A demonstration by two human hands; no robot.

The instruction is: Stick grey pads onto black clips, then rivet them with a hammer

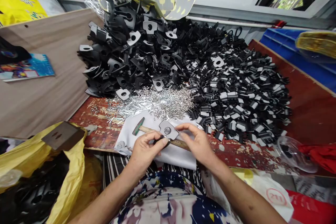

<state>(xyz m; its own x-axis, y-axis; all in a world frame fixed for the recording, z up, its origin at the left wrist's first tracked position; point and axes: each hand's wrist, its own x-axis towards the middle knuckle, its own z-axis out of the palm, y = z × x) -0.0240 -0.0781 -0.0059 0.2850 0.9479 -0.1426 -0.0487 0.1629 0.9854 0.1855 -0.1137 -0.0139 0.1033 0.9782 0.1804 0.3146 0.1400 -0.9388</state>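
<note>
Between my two hands is a grey plate with a round hole (168, 129). My left hand (148, 146) pinches a small dark part at the plate's lower left edge, with a shiny bit of metal by the fingertips. My right hand (195, 142) has its fingers on the plate's right edge. Under the hands lies a hammer, its green head (138, 126) to the left and its wooden handle (180, 144) running to the right. The hammer rests on a light grey cloth (128, 136).
Behind the cloth are a pile of metal pins (162, 101), a tall heap of black plates (126, 52) and a heap of small black clips (236, 94). A yellow bag (78, 168) stands at the lower left. A clear plastic cup (295, 154) lies at the right.
</note>
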